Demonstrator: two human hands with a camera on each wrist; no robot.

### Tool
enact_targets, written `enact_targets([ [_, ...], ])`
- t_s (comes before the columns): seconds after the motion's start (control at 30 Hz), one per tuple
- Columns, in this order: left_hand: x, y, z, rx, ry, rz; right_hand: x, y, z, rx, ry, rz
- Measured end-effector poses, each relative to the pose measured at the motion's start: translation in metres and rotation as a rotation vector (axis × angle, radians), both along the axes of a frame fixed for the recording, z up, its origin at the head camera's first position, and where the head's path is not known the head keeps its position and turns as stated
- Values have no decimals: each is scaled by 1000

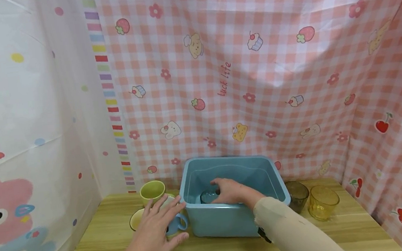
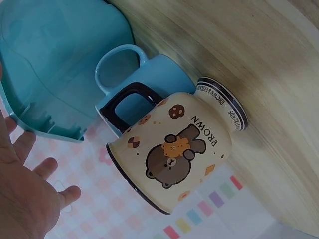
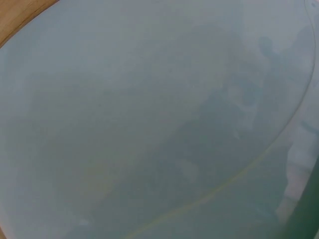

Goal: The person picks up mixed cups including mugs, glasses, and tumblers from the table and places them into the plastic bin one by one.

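Two mugs at lower left of head view: we see cream bear mug [image 2: 174, 149] with dark handle and blue mug [image 2: 149, 74] under left hand [image 1: 156, 228], fingers spread flat. Right hand [image 1: 230, 190] inside blue bin [image 1: 233, 220] at centre, fingers curled on bluish cup [image 1: 208, 197]. Green cup [image 1: 152, 191] behind; two tinted glasses [image 1: 321, 201] right.

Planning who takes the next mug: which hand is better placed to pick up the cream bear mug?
Left. The left hand hovers open over the cream bear mug, while the right hand is down inside the blue bin.
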State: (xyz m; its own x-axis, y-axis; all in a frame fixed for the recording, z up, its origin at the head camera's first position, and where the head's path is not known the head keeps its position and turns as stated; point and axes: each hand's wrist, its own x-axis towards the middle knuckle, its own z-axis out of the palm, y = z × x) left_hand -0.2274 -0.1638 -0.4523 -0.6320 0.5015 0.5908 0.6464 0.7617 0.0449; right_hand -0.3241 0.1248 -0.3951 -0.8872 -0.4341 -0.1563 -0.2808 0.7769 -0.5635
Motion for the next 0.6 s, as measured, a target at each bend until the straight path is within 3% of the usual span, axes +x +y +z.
enact_targets([
  [0.23,0,0,-2,0,16,8,-4,-2,-3,29,-3,17],
  [0.27,0,0,-2,0,18,9,-15,1,-14,41,8,20],
  [0.33,0,0,-1,2,15,9,-16,0,-16,52,14,25],
  [0.47,1,1,-1,3,-3,14,-15,-2,-16,67,22,33],
  [0.5,1,1,-1,2,-7,16,-4,-5,-6,63,13,33],
  [0.6,1,1,-1,2,-10,17,-4,-6,-6,77,8,34],
])
